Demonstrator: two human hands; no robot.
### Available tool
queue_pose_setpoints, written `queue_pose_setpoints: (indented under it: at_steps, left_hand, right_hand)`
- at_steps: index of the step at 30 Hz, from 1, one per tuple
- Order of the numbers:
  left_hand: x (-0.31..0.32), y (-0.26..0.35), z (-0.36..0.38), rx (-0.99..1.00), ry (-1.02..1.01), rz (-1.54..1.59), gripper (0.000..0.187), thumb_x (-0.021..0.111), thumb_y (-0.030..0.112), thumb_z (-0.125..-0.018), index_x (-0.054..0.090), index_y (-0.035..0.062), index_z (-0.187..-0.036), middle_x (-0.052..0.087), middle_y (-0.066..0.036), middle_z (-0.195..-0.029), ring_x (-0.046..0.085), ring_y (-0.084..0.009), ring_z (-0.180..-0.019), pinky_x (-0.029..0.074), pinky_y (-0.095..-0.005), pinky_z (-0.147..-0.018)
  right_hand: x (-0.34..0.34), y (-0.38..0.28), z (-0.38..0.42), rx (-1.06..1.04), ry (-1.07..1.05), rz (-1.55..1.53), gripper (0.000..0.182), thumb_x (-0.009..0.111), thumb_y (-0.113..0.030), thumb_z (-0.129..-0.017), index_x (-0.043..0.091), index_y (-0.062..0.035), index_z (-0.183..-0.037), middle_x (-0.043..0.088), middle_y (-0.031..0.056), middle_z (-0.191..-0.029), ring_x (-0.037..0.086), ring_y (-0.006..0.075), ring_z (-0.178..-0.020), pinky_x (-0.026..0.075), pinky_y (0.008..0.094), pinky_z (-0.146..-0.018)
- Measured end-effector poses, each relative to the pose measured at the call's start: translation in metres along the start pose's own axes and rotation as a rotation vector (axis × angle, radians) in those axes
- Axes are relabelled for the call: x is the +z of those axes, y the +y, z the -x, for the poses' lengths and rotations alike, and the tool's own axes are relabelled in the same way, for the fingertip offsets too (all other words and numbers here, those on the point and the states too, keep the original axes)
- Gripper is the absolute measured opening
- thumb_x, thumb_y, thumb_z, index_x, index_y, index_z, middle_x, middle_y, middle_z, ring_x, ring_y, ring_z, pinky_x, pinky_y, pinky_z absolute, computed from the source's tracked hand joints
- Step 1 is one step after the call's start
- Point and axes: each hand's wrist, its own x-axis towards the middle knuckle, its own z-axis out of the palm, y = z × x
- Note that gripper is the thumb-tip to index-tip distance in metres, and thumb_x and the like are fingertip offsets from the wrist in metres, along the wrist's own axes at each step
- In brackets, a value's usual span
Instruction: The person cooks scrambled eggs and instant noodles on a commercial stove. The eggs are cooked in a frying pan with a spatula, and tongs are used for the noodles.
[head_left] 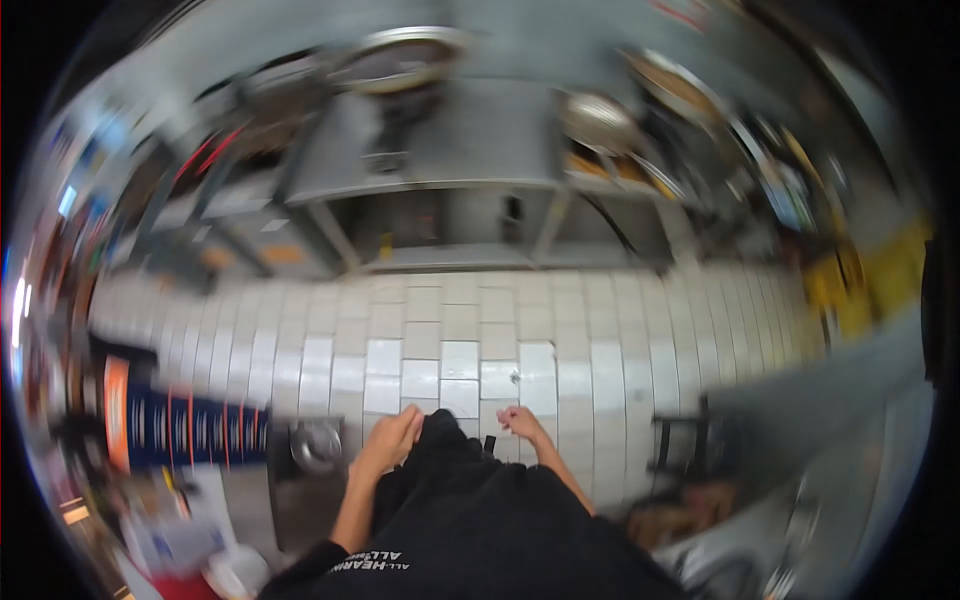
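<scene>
My left hand [392, 441] hangs in front of my body at the left, its fingers curled in, over the tiled floor beside my black clothing. On the other side my right hand [520, 422] is held out above the tiles, fingers bent. Whether anything small sits inside either hand is too blurred to tell. Neither hand touches a counter or a tool. Black clothing [480, 530] with white lettering covers my torso between the two arms.
Ahead runs a metal counter [480, 145] with an open shelf below. On it stand a large round pan [400, 62] and a metal bowl or lid [600, 122]. White tiles [460, 350] cover the floor. Yellow equipment [870, 280] is at right, a dark blue stack [190, 428] at left.
</scene>
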Motion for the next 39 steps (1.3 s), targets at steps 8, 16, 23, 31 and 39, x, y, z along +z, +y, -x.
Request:
queue_pose_setpoints:
  at_steps: [8,16,23,31,39]
  left_hand:
    - [0.099,0.031,-0.169,0.086,-0.503,-0.065,0.026,0.046,0.026,-0.101,0.054,0.0026,-0.093,0.062,-0.016,-0.074,0.062,-0.0337,-0.069,0.047,-0.0422,-0.067]
    - [0.290,0.122,-0.482,0.491,-1.211,-0.395,0.059,0.055,0.050,-0.092,0.047,0.0039,-0.129,0.068,-0.014,-0.099,0.064,-0.0337,-0.098,0.048,-0.0446,-0.083]
    - [0.546,0.305,-0.590,0.823,-1.425,-0.068,0.049,0.055,0.047,-0.094,0.053,0.0055,-0.120,0.067,-0.015,-0.095,0.065,-0.0299,-0.091,0.050,-0.0403,-0.077]
    - [0.747,0.437,-0.639,0.384,-1.497,0.308,0.033,0.058,0.033,-0.096,0.055,0.0050,-0.112,0.067,-0.009,-0.089,0.063,-0.0152,-0.072,0.050,-0.0297,-0.064]
    - [0.815,0.491,-0.749,0.184,-1.531,0.157,0.027,0.057,0.030,-0.097,0.056,0.0065,-0.110,0.067,-0.006,-0.092,0.063,-0.0122,-0.075,0.048,-0.0266,-0.061]
  right_hand:
    - [-0.109,0.083,0.041,0.126,0.820,-0.622,0.029,0.057,-0.031,-0.095,0.065,-0.0039,-0.088,0.064,0.0037,-0.077,0.062,0.0133,-0.068,0.048,0.0299,-0.056]
    - [-0.128,0.229,0.240,0.524,1.206,-1.062,0.017,0.058,-0.025,-0.092,0.062,-0.0082,-0.091,0.062,0.0043,-0.073,0.060,0.0147,-0.058,0.047,0.0304,-0.045]
    - [-0.061,0.146,0.269,0.604,1.842,-1.356,0.025,0.045,-0.028,-0.094,0.059,-0.0084,-0.087,0.061,0.0053,-0.070,0.059,0.0155,-0.054,0.045,0.0290,-0.042]
    - [-0.260,0.231,0.166,0.608,1.651,-0.962,0.037,0.038,-0.033,-0.098,0.062,-0.0059,-0.093,0.062,0.0077,-0.076,0.060,0.0175,-0.060,0.048,0.0336,-0.049]
    - [-0.578,0.287,0.130,0.282,1.492,-0.365,0.041,0.037,-0.036,-0.101,0.064,-0.0051,-0.098,0.062,0.0082,-0.079,0.059,0.0168,-0.065,0.049,0.0348,-0.055]
